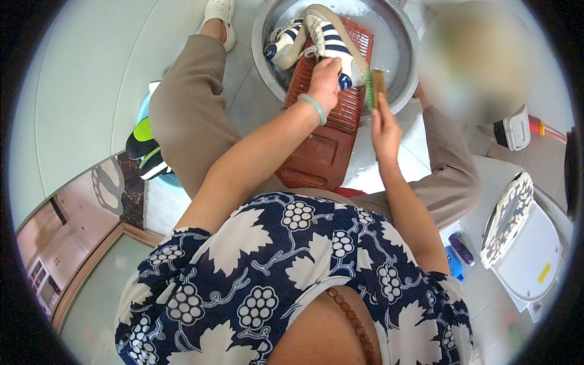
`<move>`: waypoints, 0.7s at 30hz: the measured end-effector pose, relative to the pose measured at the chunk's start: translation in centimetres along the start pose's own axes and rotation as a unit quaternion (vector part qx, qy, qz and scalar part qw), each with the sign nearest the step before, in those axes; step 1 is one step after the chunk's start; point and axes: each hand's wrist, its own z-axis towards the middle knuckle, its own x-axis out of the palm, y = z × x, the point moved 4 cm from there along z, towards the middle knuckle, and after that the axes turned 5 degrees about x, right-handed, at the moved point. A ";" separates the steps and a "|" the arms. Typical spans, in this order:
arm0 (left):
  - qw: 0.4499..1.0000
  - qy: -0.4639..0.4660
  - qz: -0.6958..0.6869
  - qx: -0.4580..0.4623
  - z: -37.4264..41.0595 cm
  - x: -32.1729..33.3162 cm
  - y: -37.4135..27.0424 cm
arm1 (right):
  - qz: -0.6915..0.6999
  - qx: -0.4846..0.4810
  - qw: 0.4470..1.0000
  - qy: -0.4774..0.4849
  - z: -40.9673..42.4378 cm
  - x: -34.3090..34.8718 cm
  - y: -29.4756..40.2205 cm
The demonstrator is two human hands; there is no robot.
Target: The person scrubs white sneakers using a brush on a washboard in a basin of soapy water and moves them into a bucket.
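Observation:
My left hand (325, 84) grips a white sneaker (335, 43) with dark blue stripes by its heel end. The sneaker lies on a ribbed reddish-brown washboard (315, 148), which leans into a large metal basin (404, 86). In my right hand (387, 132) is a scrub brush (378, 86) with a wooden back and green bristles. Its bristles face the edge of the sneaker's sole, at or very near it. A second sneaker (285, 43) of the same kind rests in the basin, left of the first. Cloudy, sudsy water (388, 34) shows inside the basin.
Black and lime shoes (148, 153) sit in a light blue basin (171, 181) by my left leg. At the right stand a toilet with a raised lid (529, 269), a blue bottle (454, 264) and a dark purple container (461, 248). A blurred round patch hides the upper right.

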 end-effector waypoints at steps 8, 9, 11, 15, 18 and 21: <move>0.978 0.085 -0.190 -0.009 -1.2 4.4 -7.3 | 0.340 0.166 0.925 -0.026 4.7 -1.2 2.9; 0.976 0.103 -0.193 -0.012 -2.2 4.8 -7.8 | 0.367 0.158 0.916 -0.024 4.7 -1.2 4.3; 0.973 0.131 -0.188 -0.019 -4.1 5.6 -8.3 | 0.413 0.150 0.898 -0.022 4.3 -2.4 6.8; 0.965 0.212 -0.155 -0.011 -7.5 7.2 -10.0 | 0.362 0.103 0.926 -0.031 3.4 -4.6 8.9; 0.963 0.223 -0.153 0.005 -9.0 7.1 -10.5 | 0.418 0.142 0.897 0.001 3.5 -4.5 9.1; 0.970 0.183 -0.157 0.033 -9.7 6.6 -9.9 | 0.331 0.114 0.937 -0.004 5.2 -5.9 9.8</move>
